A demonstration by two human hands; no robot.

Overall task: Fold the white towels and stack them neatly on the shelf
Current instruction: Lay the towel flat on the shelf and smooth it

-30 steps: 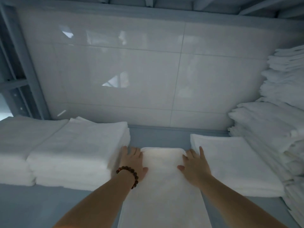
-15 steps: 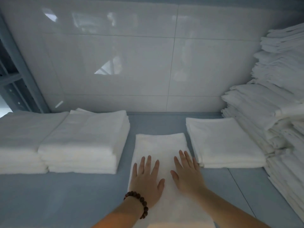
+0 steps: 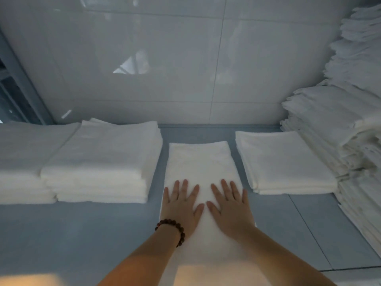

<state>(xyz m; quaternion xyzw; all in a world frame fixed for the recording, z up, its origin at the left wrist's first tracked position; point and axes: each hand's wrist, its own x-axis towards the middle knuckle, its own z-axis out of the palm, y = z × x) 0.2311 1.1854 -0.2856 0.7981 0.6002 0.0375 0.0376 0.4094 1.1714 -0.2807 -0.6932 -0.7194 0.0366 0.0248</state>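
- Glossy white wall tiles [image 3: 165, 48] back the blue-grey shelf [image 3: 61, 234].
- I see the long folded towel [image 3: 201, 162] lying lengthwise between a thick towel stack [image 3: 103, 157] and a thinner stack [image 3: 284, 159].
- My left hand [image 3: 180, 207], with a beaded bracelet [image 3: 171, 230], and my right hand [image 3: 231, 209] press flat on the towel, fingers straight and spread, gripping nothing.

No readable text, labels or numbers anywhere in view.

A single head-worn wide-angle camera (the only view) looks forward and down, close over the grey-blue flat shelf [image 3: 82, 234], facing the glossy white tiled wall [image 3: 165, 58].
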